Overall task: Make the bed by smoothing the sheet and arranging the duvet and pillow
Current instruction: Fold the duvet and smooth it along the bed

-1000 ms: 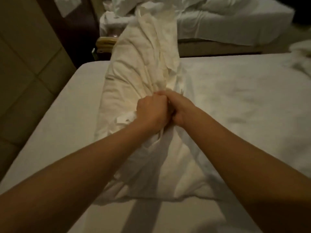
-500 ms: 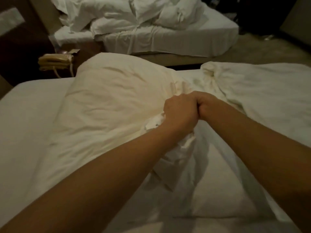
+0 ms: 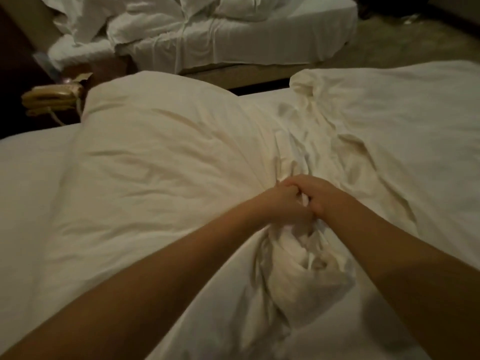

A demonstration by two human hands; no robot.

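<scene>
Head-camera view of the bedside, which I read from left to right. At the far left a pale telephone (image 3: 49,98) sits on a dark bedside stand (image 3: 15,118), with a cord trailing from it. Lower down and just to its right, the sheet (image 3: 28,193) lies flat and uncovered. On the sheet rests the duvet (image 3: 168,157), a puffy, lightly creased mass filling the middle of the frame. Its creases run inward to one gathered point at the centre. At that point I find both hands, set knuckle to knuckle and touching. The left hand (image 3: 284,203) has its fingers curled round a gathered fold of the duvet. The right hand (image 3: 323,196), just beside it, grips the same fold, and white cloth shows between the two fists. Below the hands the duvet's cloth twists into a lump that lies toward me. The left forearm (image 3: 155,294) and right forearm (image 3: 415,268) are bare and reach in from the lower corners. Right of the hands the duvet continues as a flatter, heavily crumpled spread that runs to the right edge. Behind it, across a gap, a far bed (image 3: 259,48) carries rumpled white linen, and carpeted floor (image 3: 389,42) lies to its right. Whether any of the white bulk is the pillow, I cannot tell.
</scene>
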